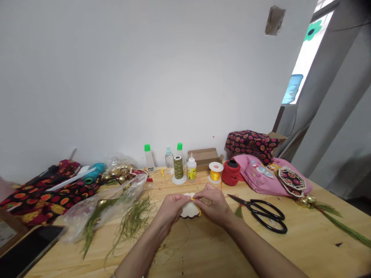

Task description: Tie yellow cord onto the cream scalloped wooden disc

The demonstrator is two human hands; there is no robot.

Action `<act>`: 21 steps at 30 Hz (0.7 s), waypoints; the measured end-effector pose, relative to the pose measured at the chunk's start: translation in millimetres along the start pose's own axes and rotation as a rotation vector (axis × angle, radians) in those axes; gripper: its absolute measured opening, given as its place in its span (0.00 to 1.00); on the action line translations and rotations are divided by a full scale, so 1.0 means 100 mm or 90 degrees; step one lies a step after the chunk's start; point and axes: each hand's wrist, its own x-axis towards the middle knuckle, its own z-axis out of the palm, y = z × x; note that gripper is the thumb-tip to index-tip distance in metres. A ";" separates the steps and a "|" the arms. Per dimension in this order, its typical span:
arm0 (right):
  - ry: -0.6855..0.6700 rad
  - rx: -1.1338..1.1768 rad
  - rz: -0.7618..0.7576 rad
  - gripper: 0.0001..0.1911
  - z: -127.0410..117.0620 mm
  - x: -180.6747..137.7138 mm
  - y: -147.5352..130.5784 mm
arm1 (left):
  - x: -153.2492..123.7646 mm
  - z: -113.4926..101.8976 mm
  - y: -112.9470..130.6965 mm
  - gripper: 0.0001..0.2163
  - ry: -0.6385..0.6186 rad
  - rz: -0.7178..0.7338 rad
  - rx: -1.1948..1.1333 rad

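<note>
Between my hands is a small flat cream piece with a scalloped edge (189, 210). My left hand (171, 208) is closed on its left side, thumb and finger pinching near the top. My right hand (215, 204) pinches a bit of yellow cord (192, 199) at the piece's top edge. More of that cord shows along the right side of the piece. Just beyond my hands stand a spool of yellow cord (215, 175) and a glue bottle with a yellow label (191, 170). Black-handled scissors (261, 212) lie to the right of my right hand.
Loose green threads (135, 218) and a plastic bag (78, 216) spread leftwards. A green thread cone (178, 168), a red thread cone (231, 173) and a cardboard box (203, 156) line the wall. An octagonal ornament (291, 180) rests on pink fabric (257, 181). A phone (29, 247) lies front left.
</note>
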 end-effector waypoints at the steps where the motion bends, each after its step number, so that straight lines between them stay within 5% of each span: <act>1: 0.008 0.016 0.015 0.08 0.00 0.00 0.01 | 0.00 0.01 0.01 0.13 0.006 0.002 0.002; 13: -0.043 0.068 0.097 0.07 0.02 0.00 0.03 | 0.10 -0.09 -0.16 0.13 -0.067 0.064 -0.003; 21: -0.067 0.080 0.084 0.06 0.00 -0.01 0.00 | 0.11 -0.09 -0.15 0.12 -0.022 0.049 0.016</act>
